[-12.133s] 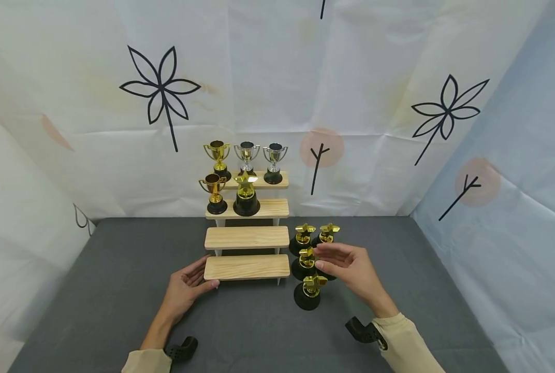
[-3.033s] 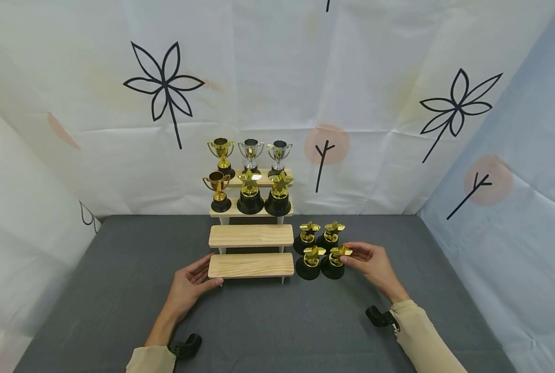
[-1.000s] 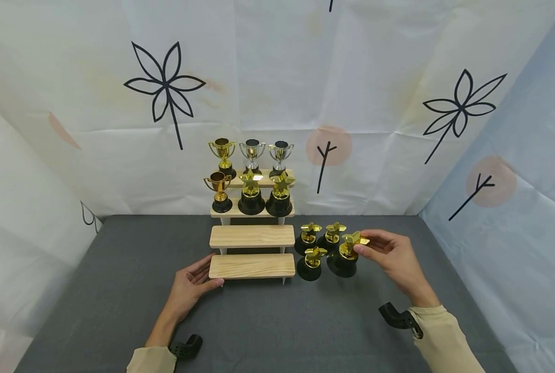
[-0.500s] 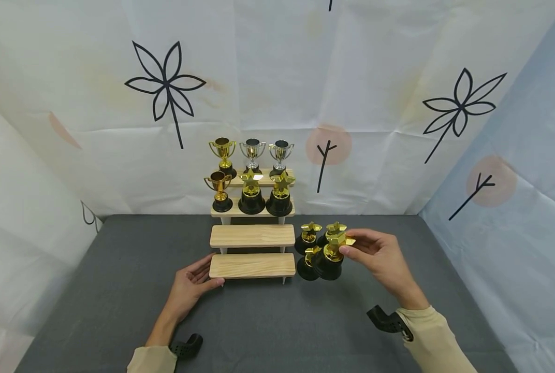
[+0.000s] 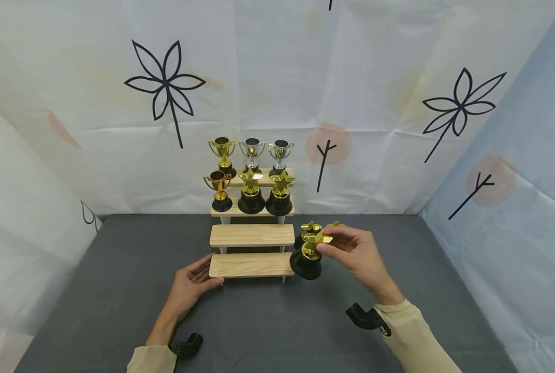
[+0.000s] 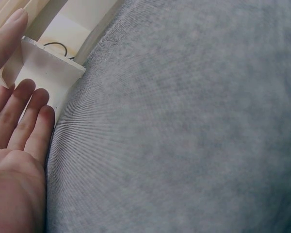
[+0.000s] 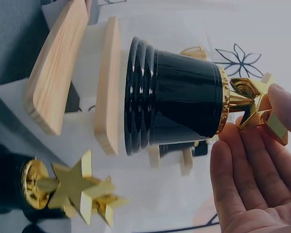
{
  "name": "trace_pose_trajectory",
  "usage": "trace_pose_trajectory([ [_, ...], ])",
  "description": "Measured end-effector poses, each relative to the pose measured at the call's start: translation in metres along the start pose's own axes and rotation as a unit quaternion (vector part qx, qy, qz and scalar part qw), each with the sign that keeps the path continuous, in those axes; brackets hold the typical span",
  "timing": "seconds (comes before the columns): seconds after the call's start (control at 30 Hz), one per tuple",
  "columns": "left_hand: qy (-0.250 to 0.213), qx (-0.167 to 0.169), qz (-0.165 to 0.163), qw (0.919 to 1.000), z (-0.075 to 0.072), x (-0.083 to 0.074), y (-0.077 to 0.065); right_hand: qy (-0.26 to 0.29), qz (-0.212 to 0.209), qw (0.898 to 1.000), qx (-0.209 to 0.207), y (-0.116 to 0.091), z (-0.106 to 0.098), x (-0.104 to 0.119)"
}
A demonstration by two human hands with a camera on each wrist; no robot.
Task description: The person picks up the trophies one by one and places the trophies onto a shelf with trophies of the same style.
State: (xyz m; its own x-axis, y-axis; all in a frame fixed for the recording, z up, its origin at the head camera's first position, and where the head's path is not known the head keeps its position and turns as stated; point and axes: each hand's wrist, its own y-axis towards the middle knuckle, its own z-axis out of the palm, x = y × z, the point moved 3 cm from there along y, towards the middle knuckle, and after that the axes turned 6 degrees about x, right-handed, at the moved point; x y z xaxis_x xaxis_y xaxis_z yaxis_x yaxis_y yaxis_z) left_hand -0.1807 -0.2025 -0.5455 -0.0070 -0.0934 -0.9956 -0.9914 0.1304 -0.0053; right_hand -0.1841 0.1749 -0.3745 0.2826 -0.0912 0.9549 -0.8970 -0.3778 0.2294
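Note:
My right hand (image 5: 356, 256) pinches the gold star of a star trophy (image 5: 306, 265) with a black base. It hangs just right of the bottom step of the wooden-topped display stand (image 5: 251, 265). In the right wrist view, the thumb and fingers hold the star (image 7: 254, 104), and the black base (image 7: 184, 94) is near the steps. My left hand (image 5: 189, 285) holds the bottom step's left end, thumb at its front corner. In the left wrist view, fingers (image 6: 36, 121) lie against the white support (image 6: 48, 63). Other star trophies (image 5: 311, 228) stand behind the held one, partly hidden.
On the top step stand a gold cup (image 5: 222, 150) and two silver cups (image 5: 252, 150). The step below carries a bronze-gold cup (image 5: 219, 186) and two star trophies (image 5: 251, 199). Grey cloth (image 5: 259, 321) covers the table, and a patterned white curtain (image 5: 268, 77) hangs behind.
A second star trophy has joined the second step since the earliest frame. My right hand lifted another star trophy, swung it rightward, then carried it left toward the stand. My left hand stays put.

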Motion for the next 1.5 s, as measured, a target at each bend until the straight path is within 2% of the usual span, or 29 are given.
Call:
trace_pose_trajectory([
  [0.17, -0.002, 0.001, 0.002, 1.0, 0.0, -0.001, 0.0, 0.016, 0.006, 1.0, 0.006, 0.009, 0.012, -0.002],
  [0.43, -0.004, 0.004, 0.004, 1.0, 0.0, 0.0, 0.0, 0.011, 0.006, 1.0, 0.006, 0.024, 0.025, -0.007],
  [0.73, -0.005, 0.004, 0.004, 1.0, -0.001, -0.001, 0.0, 0.033, 0.01, 0.999, 0.01, 0.041, 0.046, -0.002],
  [1.23, -0.009, 0.009, -0.002, 0.9999, -0.001, -0.002, -0.001, 0.04, -0.025, 0.999, 0.013, 0.07, 0.077, -0.005],
  [1.5, -0.011, 0.009, -0.003, 0.9999, 0.001, -0.002, 0.0, 0.026, -0.027, 0.999, 0.021, 0.082, 0.09, -0.007],
])
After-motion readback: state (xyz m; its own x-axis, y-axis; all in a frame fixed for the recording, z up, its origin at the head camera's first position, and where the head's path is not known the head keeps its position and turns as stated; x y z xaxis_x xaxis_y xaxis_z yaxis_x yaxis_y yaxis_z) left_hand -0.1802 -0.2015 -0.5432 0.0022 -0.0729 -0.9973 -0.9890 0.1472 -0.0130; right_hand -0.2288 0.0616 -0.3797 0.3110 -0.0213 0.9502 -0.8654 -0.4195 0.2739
